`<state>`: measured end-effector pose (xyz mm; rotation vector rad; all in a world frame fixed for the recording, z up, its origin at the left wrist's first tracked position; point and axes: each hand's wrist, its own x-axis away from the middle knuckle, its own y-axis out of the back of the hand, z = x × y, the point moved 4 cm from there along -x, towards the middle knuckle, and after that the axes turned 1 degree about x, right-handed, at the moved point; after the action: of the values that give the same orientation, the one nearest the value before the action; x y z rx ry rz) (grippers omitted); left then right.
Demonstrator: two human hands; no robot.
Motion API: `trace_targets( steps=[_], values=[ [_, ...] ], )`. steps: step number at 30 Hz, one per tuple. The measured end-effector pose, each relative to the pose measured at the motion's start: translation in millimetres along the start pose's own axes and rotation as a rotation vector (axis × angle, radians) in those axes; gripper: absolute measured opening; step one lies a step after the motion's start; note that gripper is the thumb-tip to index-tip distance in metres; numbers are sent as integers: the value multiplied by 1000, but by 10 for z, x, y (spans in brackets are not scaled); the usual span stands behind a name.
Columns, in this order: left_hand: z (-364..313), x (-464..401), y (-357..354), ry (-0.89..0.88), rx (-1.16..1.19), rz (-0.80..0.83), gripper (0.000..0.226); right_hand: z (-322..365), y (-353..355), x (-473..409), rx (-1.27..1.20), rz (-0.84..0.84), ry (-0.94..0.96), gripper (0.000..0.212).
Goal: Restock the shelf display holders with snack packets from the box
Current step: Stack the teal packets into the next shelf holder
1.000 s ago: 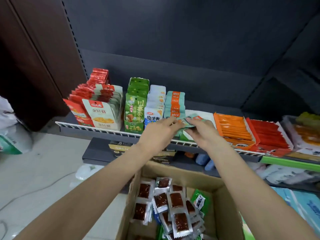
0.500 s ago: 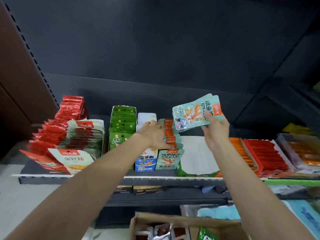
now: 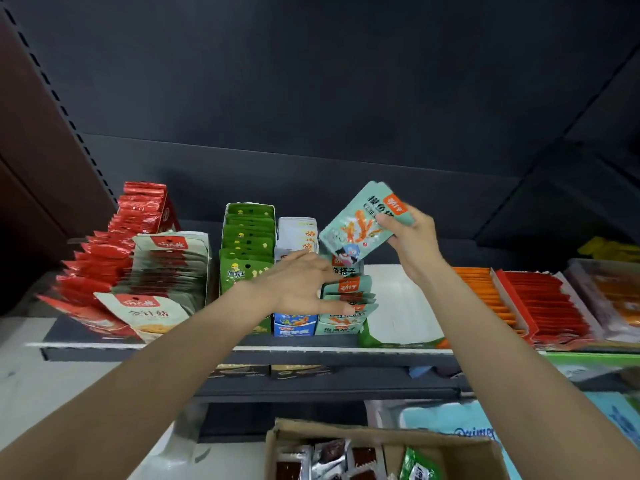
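My right hand (image 3: 412,240) holds a small stack of teal snack packets (image 3: 360,223) by its right edge, tilted, just above the teal display holder (image 3: 346,306) on the shelf. My left hand (image 3: 298,282) reaches over the blue-white holder (image 3: 294,323), and its straight fingers press against the teal packets standing in the teal holder. The cardboard box (image 3: 381,434) sits at the bottom, with silver-and-brown sachets (image 3: 325,459) and a green packet (image 3: 419,465) in it.
Left on the shelf stand a green holder (image 3: 246,244), a grey-white packet box (image 3: 166,265) and red packets (image 3: 114,244). A white, green-edged tray (image 3: 398,306) lies right of the teal holder, then orange (image 3: 485,299) and red (image 3: 547,306) trays. A lower shelf (image 3: 329,382) sticks out below.
The view has tilted up from the box to the shelf. My right hand lifted the teal packets and turned them more upright over the teal holder; my left hand slid onto that holder's packets.
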<state>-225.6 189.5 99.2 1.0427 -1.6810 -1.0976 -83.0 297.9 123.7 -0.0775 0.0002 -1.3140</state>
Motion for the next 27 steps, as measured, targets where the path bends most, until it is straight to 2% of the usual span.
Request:
trace_targets(
  steps=[3,7,10,15,17,19,22,23,25,27],
  values=[
    [-1,18,-23,-14,-24,14,84,-121,-37,-36,264,112,-39,14],
    [45,-9,-53,-26,-79,-5,71,-15,22,-154,534,126,33,11],
    [43,-17,-54,-36,-66,-26,64,73,24,-209,622,277,24,12],
    [57,-44,-69,-39,-71,-26,61,-158,-266,-228,977,531,26,10],
    [58,-45,-60,-44,-68,-29,61,-303,-369,-227,1071,611,11,14],
    [62,-41,-64,-48,-62,-36,61,-366,-360,-240,1091,571,2,20],
    [72,-30,-86,-39,-63,-43,61,-336,-256,-268,1092,363,113,22],
    [75,-31,-91,-37,-60,-47,61,-341,-240,-265,1116,344,141,22],
    [73,-29,-94,-28,-51,-59,61,-403,-269,-231,1196,425,115,26],
    [69,-29,-93,-3,-55,-68,63,-494,-321,-172,1236,554,-10,31]
  ],
)
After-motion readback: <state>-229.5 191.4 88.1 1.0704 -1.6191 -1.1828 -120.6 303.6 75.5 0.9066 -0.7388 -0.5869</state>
